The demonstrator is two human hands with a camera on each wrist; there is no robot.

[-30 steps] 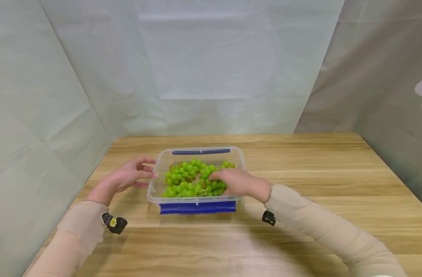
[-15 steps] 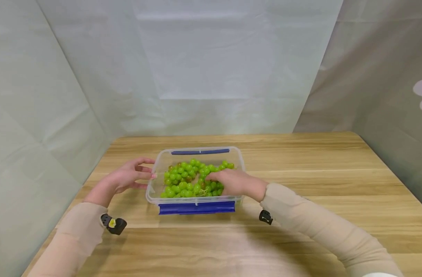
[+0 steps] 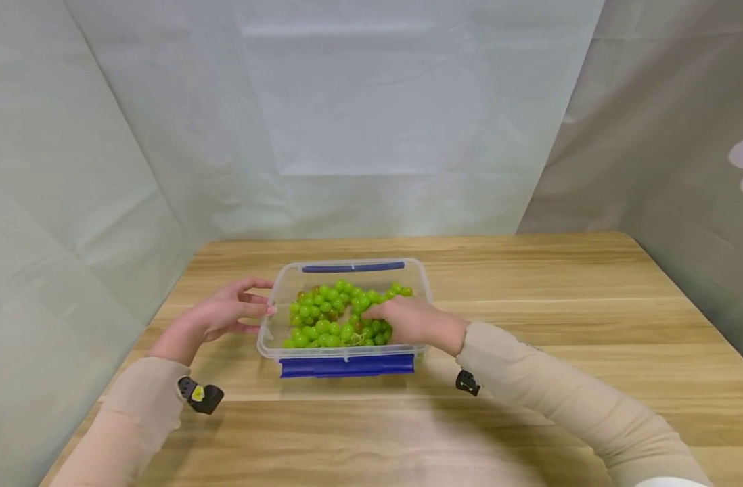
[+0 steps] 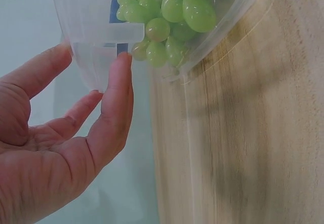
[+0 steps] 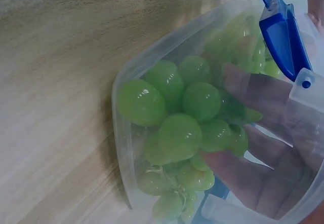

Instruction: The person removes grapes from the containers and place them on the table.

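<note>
Left hand (image 3: 216,316) out forward-left, palm turned inward, fingers straight and slightly spread; fingertips (image 4: 120,64) touching, nothing gripped. Thumb up top, apart from the fingers. Left forearm in a beige sleeve (image 3: 134,412), angled in from lower left, wrist camera (image 3: 199,394) strapped under it. Right hand (image 3: 411,319) palm-down, reaching in from the right, fingers (image 5: 263,95) loosely curved downward; can't tell if they pinch anything. Right forearm sleeved too, running in from lower right, wrist slightly raised. Hands well apart.
</note>
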